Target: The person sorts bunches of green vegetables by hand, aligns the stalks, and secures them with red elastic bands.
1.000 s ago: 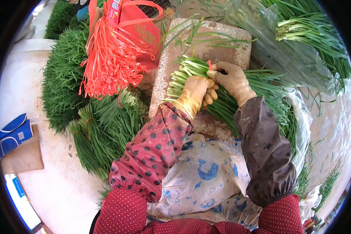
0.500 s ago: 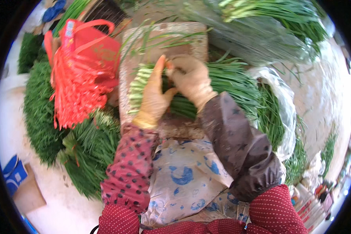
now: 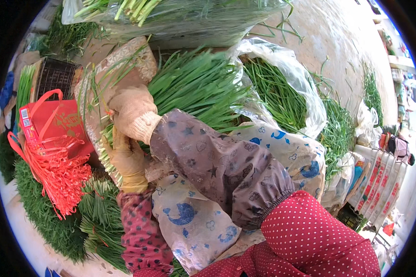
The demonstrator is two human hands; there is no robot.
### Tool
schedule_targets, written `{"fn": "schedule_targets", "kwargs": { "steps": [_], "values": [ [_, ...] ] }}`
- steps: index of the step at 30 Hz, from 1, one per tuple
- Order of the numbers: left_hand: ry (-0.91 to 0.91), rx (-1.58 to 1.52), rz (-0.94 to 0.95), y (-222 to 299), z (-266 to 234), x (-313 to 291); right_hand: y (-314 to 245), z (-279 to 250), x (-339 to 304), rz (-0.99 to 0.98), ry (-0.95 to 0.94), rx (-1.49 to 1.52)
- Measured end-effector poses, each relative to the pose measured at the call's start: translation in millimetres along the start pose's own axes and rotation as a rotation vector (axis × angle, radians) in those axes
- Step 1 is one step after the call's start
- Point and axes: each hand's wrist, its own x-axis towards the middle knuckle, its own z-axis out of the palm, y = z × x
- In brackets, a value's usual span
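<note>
A bunch of garlic chives [image 3: 194, 85] lies across a worn board [image 3: 90, 92], leaves to the right, pale cut ends toward the left. My left hand [image 3: 125, 161], in a yellow glove, is closed against the bunch near these ends, its fingertips partly hidden. Just above and over them is my right hand [image 3: 133, 108], in a beige knit glove, fingers curled in. A bit of red shows at its fingertips, too small to name. Loose green blades lie on the board's far part.
To the left, a red bag [image 3: 62, 120] carries a bundle of red ties [image 3: 55, 164]. Bundled greens [image 3: 99, 217] lie below it. A clear plastic bag [image 3: 312, 104] of chives stands right, and a plastic-wrapped stack [image 3: 194, 23] lies beyond the board. A black crate [image 3: 55, 78] is far left.
The view has swung, so the board and red bag appear farther left and lower. My right hand now overlaps my left fingers; before, the two met at their fingertips.
</note>
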Motion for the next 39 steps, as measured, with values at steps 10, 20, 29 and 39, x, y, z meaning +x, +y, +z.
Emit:
{"fn": "schedule_targets", "kwargs": {
  "steps": [10,20,29,39],
  "values": [
    [0.188,0.094,0.016,-3.6,15.2,-9.7,76.3,-110.7,-23.5,-0.2,-0.687,-0.516],
    [0.265,-0.704,-0.252,-12.0,-26.2,-27.6,-72.6,-160.4,-9.7,0.026,-0.737,-1.032],
    [0.766,-1.734,-0.365,60.8,-82.4,-0.9,-215.0,-176.0,54.5,-0.932,-0.261,-0.664],
    [0.568,-1.316,-0.596,7.6,-21.6,-37.9,-218.9,-107.8,16.3,-0.907,-0.585,-1.296]
  ]
}}
